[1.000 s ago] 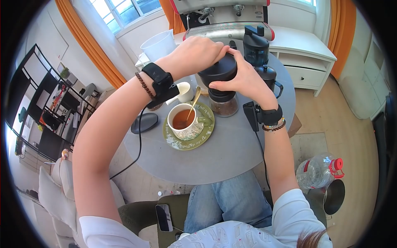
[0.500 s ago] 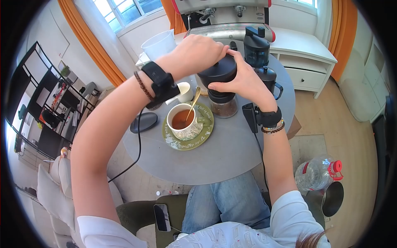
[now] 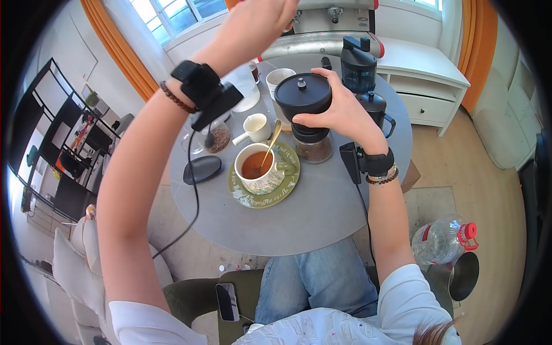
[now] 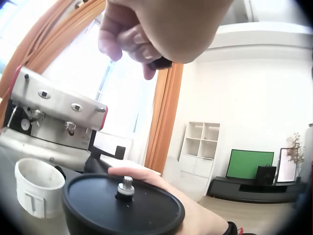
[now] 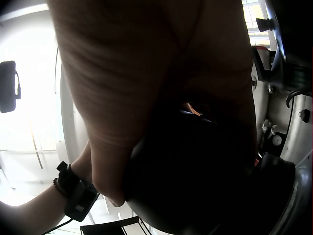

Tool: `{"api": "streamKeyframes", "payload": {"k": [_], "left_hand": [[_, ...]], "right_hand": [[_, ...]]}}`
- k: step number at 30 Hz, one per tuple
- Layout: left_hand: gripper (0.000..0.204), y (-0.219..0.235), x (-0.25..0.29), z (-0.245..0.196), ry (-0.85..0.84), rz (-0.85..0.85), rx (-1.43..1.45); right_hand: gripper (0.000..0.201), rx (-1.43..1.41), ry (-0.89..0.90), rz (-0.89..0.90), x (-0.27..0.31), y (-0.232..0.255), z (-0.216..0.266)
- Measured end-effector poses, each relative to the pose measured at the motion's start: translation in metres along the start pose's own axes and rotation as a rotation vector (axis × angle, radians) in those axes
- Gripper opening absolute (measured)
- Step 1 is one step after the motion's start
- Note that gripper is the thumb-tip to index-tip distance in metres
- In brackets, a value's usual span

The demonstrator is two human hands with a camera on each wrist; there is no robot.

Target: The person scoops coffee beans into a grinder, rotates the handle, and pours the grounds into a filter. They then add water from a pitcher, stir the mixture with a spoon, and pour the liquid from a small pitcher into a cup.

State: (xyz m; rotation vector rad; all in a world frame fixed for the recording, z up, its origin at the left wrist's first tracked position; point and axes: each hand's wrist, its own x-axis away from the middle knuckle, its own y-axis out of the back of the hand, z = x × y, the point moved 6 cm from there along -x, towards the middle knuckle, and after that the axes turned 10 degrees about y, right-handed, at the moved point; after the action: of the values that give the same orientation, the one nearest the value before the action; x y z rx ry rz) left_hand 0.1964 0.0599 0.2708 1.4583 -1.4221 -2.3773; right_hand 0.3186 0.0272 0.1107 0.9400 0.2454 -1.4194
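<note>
My right hand grips a black manual coffee grinder, thumb across its near side and fingers round the far right. Its glass jar holds brown coffee grounds and stands on the table. A bare metal spindle sticks up from the black lid. Raised above and left of the grinder, my left hand is partly cut off by the head view's top edge. In the left wrist view its curled fingers hold a mostly hidden black piece, which looks like the grinder's crank handle.
On the grey table stand a teacup with a gold spoon on a green saucer, a small white pitcher, a glass of beans and a black mouse-shaped object. Black pots stand right; an espresso machine behind.
My left hand has risen from the grinder's top, up and to the left, uncovering the lid and spindle. The right hand keeps its grip on the grinder in the same place.
</note>
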Motion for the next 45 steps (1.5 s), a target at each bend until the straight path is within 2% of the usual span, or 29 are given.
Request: {"api": "streamKeyframes", "payload": {"k": [1,4,5,8,9,10,11,12,13,14,15,16,18,21,24,36,39,42,45], "left_hand": [[0.052,0.009,-0.004,0.003,0.119,0.053,0.127],[0.042,0.016,0.016,-0.005,0.055,0.239,0.021],[0.049,0.01,0.025,-0.002,0.119,0.331,0.081],[0.032,0.002,0.061,-0.005,0.108,0.281,0.092],[0.038,0.001,0.075,-0.009,0.108,0.306,0.087],[0.045,0.0,0.089,-0.014,0.105,0.332,0.082],[0.034,-0.003,0.102,-0.02,0.104,0.394,0.066],[0.025,-0.006,0.119,-0.032,0.035,0.441,-0.001],[0.019,-0.009,0.131,-0.042,0.127,0.526,0.081],[0.018,-0.015,0.148,-0.056,-0.009,0.518,0.022],[0.021,-0.025,0.162,-0.059,0.197,0.604,0.187],[0.024,-0.032,0.174,-0.071,0.133,0.608,0.17],[0.026,-0.048,0.191,-0.088,0.124,0.807,0.165],[0.027,-0.07,0.207,-0.103,-0.011,0.736,0.325],[0.027,-0.081,0.21,-0.115,-0.085,0.762,0.266],[0.026,-0.101,0.214,-0.122,-0.161,0.694,0.273],[0.026,-0.1,0.213,-0.123,-0.16,0.685,0.255],[0.026,-0.095,0.21,-0.123,-0.154,0.604,0.253],[0.023,-0.075,0.197,-0.117,-0.12,0.424,0.337]], "right_hand": [[0.106,-0.008,-0.014,0.014,0.0,0.0,0.0],[0.11,-0.047,-0.023,0.029,0.0,0.0,0.0],[0.111,-0.068,-0.007,0.023,0.001,-0.001,0.0],[0.115,-0.097,0.094,-0.044,0.0,-0.004,-0.002],[0.116,-0.1,0.136,-0.077,-0.001,-0.003,-0.001],[0.116,-0.111,0.131,-0.074,-0.002,-0.002,-0.002],[0.116,-0.123,0.124,-0.072,-0.003,-0.002,-0.003],[0.117,-0.134,0.119,-0.069,-0.003,-0.002,-0.003],[0.116,-0.146,0.125,-0.075,-0.004,-0.002,-0.002],[0.115,-0.158,0.132,-0.08,-0.004,-0.003,-0.001],[0.114,-0.172,0.138,-0.084,-0.004,-0.003,0.0],[0.113,-0.181,0.131,-0.094,-0.003,-0.003,0.001],[0.11,-0.199,0.116,-0.11,-0.002,-0.003,0.003],[0.106,-0.22,0.12,-0.099,-0.003,-0.004,0.0],[0.103,-0.215,0.16,-0.113,-0.003,-0.004,-0.002],[0.098,-0.373,0.061,-0.11,-0.005,-0.005,-0.007],[0.097,-0.324,0.106,-0.082,-0.005,-0.007,-0.003],[0.099,-0.351,0.118,-0.082,-0.004,-0.008,-0.001],[0.102,-0.341,0.157,-0.094,-0.004,-0.01,-0.005]]}}
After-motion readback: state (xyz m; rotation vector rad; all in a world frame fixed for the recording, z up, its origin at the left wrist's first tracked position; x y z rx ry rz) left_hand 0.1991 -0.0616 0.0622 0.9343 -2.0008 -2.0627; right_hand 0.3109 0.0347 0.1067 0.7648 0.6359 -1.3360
